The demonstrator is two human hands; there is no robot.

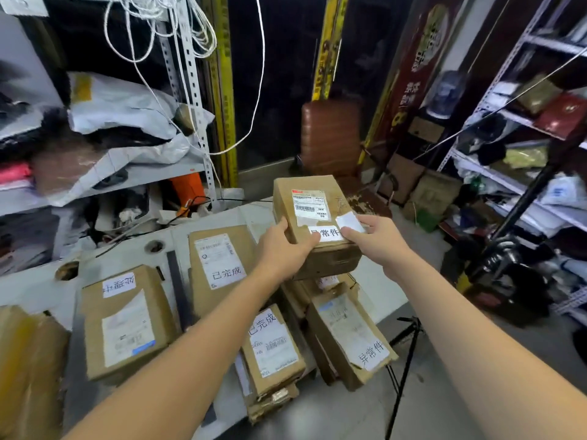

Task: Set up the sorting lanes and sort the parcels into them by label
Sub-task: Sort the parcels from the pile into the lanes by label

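Left hand [282,249] and right hand [378,246], both stretched forward, grip one parcel [286,193] between them.

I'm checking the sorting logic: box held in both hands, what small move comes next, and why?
Probably lower the held parcel onto the right-hand pile: its partly covered label seems to match the 异常件 parcel there, while the middle parcels read 已完成.

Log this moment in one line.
left hand: grips raised parcel | right hand: grips it too | nearby: box labelled 异常件
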